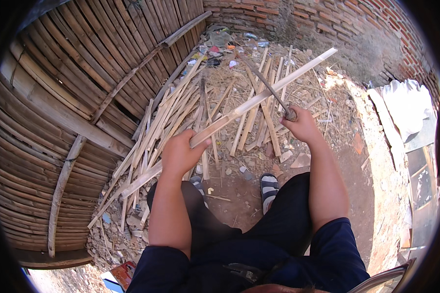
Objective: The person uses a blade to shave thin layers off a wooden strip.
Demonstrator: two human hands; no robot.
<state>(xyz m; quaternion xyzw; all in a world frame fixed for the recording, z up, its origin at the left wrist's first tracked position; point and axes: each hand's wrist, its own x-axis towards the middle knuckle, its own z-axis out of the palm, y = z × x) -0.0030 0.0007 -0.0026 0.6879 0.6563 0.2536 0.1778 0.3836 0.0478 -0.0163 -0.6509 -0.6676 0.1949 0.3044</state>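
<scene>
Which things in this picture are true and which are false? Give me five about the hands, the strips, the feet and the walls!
1. The left hand holds a strip and the right hand holds a tool. True.

2. The left hand is wide open. False: its fingers are closed on the strip.

3. More strips lie on the ground. True.

4. The person's feet are bare. False: sandals are on them.

5. The brick wall is on the picture's left. False: it is at the top and upper right; a slatted wall is on the left.
</scene>
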